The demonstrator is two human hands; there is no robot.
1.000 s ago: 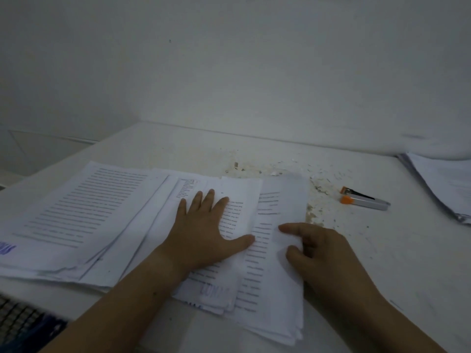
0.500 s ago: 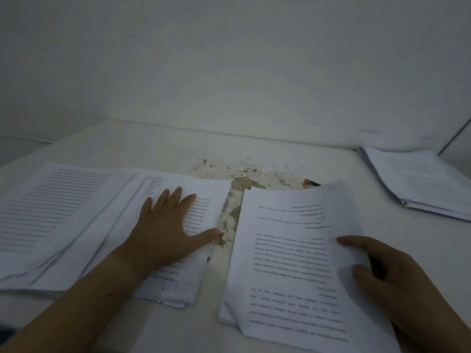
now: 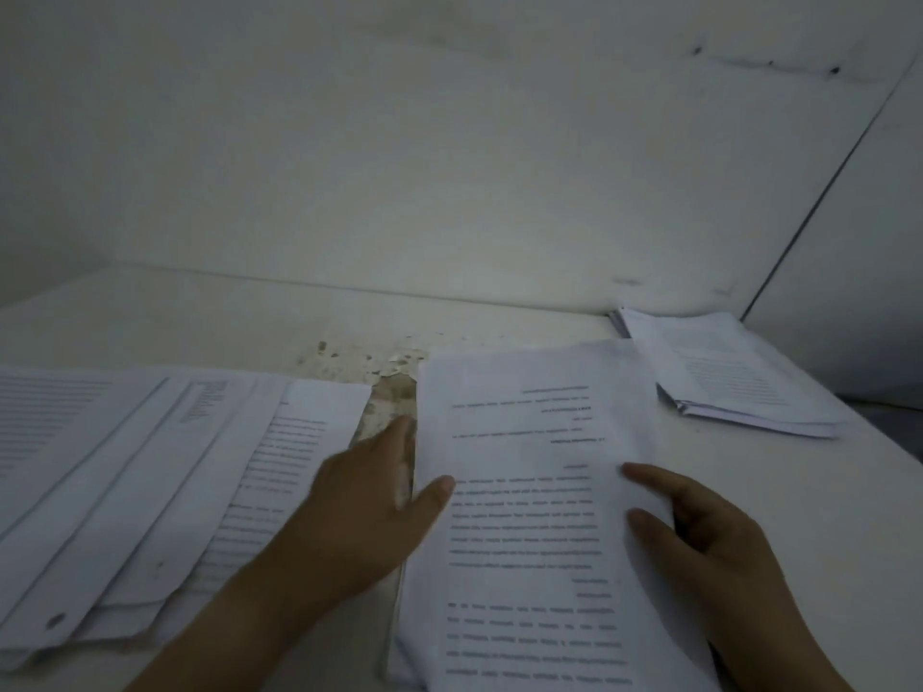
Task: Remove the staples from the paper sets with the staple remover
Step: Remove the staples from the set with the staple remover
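Note:
A stapled paper set (image 3: 529,516) with printed lines lies on the white table in front of me, right of centre. My right hand (image 3: 709,546) rests on its right edge, index finger and thumb lying on the top sheet. Over the gap left of the set is my left hand (image 3: 364,506), blurred, fingers straight, its thumb touching the set's left edge. To the left lies a spread of other printed paper sets (image 3: 150,467), overlapping one another. The staple remover is not visible.
Another paper stack (image 3: 734,377) sits at the back right, near the table's right edge (image 3: 879,432). A patch of peeled, flaking tabletop (image 3: 384,377) shows between the papers. A plain wall rises close behind the table.
My right hand has drawn one paper set rightwards off the spread, covering the spot where the orange tool lay. My left hand left the spread and moved right to the set's edge.

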